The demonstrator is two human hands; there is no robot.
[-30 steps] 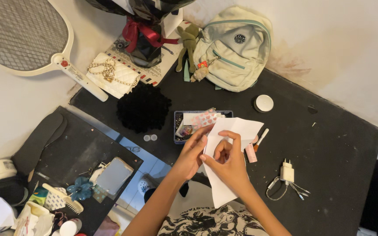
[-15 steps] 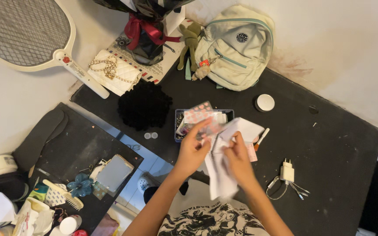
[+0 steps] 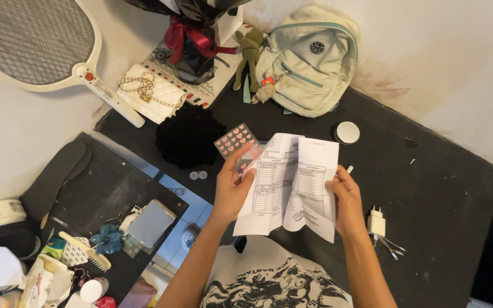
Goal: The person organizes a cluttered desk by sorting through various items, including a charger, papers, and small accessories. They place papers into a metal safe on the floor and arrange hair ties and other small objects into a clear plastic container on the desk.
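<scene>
Over the black desk (image 3: 440,188) the printed paper sheet (image 3: 292,182) is now spread wide open, creased down the middle, with its table-like print facing up. Half a second ago it was still a blurry half-folded bundle between the hands, and a second ago it was folded up with just blank white showing.

Left hand (image 3: 230,185) is closed on the sheet's left edge, thumb on top, and it's also pinching a small card with pink hearts (image 3: 235,140) that sticks up above the fingers. That card used to sit at the little blue tray; now it's up in the hand, and the tray is hidden behind the paper. Right hand (image 3: 346,199) grips the sheet's right edge, fingers curled behind it and thumb in front. The hands have moved apart, whereas before they were practically touching.

The rest looks about the same: pale green backpack (image 3: 309,60) at the back by the wall, round white lid (image 3: 346,132) just right of the paper's top corner, white charger (image 3: 375,223) with its cable near the right wrist, black fuzzy thing (image 3: 186,137) left of the card, white quilted purse (image 3: 146,94) with a chain, and the bug-zapper racket (image 3: 35,43) top left.
</scene>
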